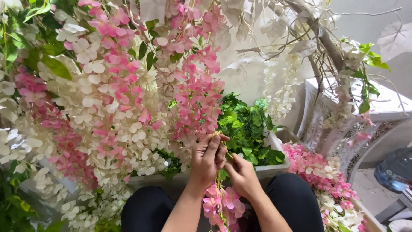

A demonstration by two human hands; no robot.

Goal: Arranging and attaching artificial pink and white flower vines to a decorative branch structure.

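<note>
Both my hands meet low in the middle of the head view, above my knees in black trousers. My left hand (207, 158) pinches the thin yellow-green stem (216, 134) of a hanging pink flower garland (223, 205), fingers closed on its upper end. My right hand (241, 174) grips the same stem just below, and the pink blossoms dangle between my wrists. Curtains of pink and cream artificial blossoms (111, 99) hang close on the left, touching neither hand.
A white rectangular planter box (274, 168) filled with green leaves (244, 126) stands right behind my hands. Pink and white flowers (322, 176) lie to the right, beside a white carved pedestal (330, 111). Bare branches cross overhead. A blue water jug (397, 169) sits far right.
</note>
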